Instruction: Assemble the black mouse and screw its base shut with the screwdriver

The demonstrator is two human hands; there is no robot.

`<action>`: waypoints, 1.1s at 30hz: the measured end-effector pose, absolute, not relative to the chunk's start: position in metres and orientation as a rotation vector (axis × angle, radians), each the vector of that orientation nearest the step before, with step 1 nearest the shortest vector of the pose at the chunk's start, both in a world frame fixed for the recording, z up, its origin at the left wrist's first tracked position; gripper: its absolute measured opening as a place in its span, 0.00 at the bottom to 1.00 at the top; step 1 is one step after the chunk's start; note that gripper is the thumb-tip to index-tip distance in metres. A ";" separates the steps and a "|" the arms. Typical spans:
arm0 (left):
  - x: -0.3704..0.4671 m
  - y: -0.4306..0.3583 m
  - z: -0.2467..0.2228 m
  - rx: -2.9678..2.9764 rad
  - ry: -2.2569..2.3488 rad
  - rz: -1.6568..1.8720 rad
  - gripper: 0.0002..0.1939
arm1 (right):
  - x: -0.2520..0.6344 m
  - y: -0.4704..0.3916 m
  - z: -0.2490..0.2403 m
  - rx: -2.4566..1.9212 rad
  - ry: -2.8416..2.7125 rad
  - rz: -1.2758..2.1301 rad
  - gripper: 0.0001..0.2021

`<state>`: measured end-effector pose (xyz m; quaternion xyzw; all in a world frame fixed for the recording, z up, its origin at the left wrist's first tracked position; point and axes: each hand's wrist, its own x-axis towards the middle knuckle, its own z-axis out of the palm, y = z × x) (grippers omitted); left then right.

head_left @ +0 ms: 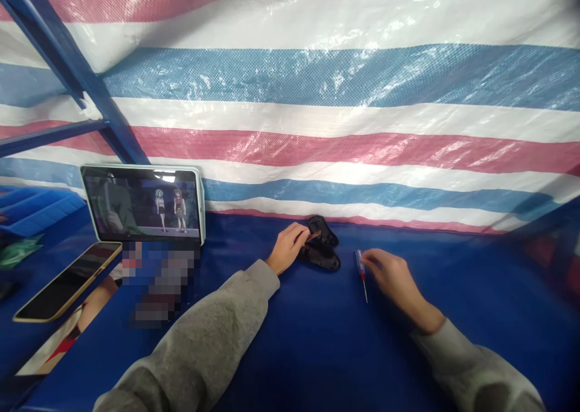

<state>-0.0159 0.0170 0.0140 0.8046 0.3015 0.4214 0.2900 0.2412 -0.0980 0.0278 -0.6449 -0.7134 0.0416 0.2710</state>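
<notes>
While the left hand (289,244) pinches a thin strip (314,236) at the 2 shells (325,259), likely light, stiff and fragile, best held by its edges, the right hand (393,274) curls at the screwdriver (361,269), its grip unclear.

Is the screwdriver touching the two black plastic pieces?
Apart. The head view shows it: a strip of blue table lies between the screwdriver and the nearer black piece.
</notes>
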 end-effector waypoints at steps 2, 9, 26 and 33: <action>-0.016 0.018 0.013 2.148 0.799 1.127 0.18 | 0.236 -0.084 0.029 -1.727 -2.037 0.076 0.11; -0.014 0.018 0.012 2.167 0.796 1.121 0.17 | 0.230 -0.054 0.041 -1.756 -2.328 0.199 0.07; -0.009 0.012 0.015 1.876 0.792 1.156 0.18 | 0.184 -0.030 0.081 -1.300 -2.197 0.356 0.09; -0.009 0.013 0.012 1.915 0.696 1.164 0.22 | 0.189 -0.026 0.071 -1.438 -1.818 0.703 0.11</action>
